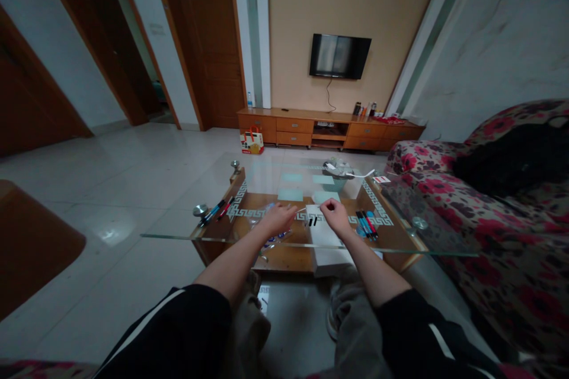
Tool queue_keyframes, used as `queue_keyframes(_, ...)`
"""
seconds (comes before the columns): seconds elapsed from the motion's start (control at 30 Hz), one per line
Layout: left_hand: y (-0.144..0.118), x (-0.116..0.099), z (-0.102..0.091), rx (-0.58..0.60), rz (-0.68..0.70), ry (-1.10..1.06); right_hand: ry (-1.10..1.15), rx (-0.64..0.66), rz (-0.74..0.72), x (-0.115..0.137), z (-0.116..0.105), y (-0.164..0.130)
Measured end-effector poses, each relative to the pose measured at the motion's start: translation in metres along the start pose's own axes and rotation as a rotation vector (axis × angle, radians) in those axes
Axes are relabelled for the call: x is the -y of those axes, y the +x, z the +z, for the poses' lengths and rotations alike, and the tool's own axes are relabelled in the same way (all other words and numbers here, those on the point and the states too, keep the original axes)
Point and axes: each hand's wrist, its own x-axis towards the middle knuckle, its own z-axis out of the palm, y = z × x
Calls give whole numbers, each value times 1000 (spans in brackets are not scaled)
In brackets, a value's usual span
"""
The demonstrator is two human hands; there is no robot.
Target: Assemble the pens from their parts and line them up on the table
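Head view: a glass-topped coffee table with wooden lower shelf (pixel 231 237) is seen straight ahead, both bare hands resting on it side by side.

Left hand (pixel 278 218) is curled loosely, fingers bent in toward the right; at its tip a thin pale strip (pixel 301 211) seems to be pinched, though the grip is too small to be confirmed. Right hand (pixel 334 214) is closed into a light pinch at 3 o'clock of the strip; what it has hold of cannot be told. Hands are kept close together, probably so something small can be worked between them.

White rectangular box (pixel 326 237) is laid just under and at 6 o'clock of the right hand, within easy reach; two small black caps or pieces (pixel 313 221) are seen on its top.

Pens are split into two groups: blue and red pens (pixel 219 209) at 9 o'clock of the left hand, and blue, red and black pens (pixel 367 225) at 3 o'clock of the right hand, likely parked outboard so the centre is kept free.

Further off at 12 o'clock: pale green square pads (pixel 290 194), a bowl-like dish with clutter (pixel 336 170).
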Motion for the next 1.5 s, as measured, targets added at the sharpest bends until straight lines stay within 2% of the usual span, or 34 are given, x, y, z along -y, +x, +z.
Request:
queue_keyframes(0.13,-3,6,0,21,-6,11,-89,-66,18,-13,-5,3)
queue_keyframes(0.37,0,2,-2,30,-13,12,-125,57,54,-30,-2,2)
queue_keyframes(0.53,3,-1,2,58,37,56,-142,129,55,-37,-2,0)
queue_keyframes(0.73,0,4,8,62,57,43,-160,217,44,-45,-4,-2)
queue_keyframes(0.97,-4,10,11,70,44,19,-224,328,-17,-48,-2,-6)
queue_keyframes(1.17,-4,8,7,121,12,46,-265,380,-73,-50,5,-6)
queue_keyframes(1.5,-4,7,7,112,25,51,-311,381,-84,-52,7,-5)
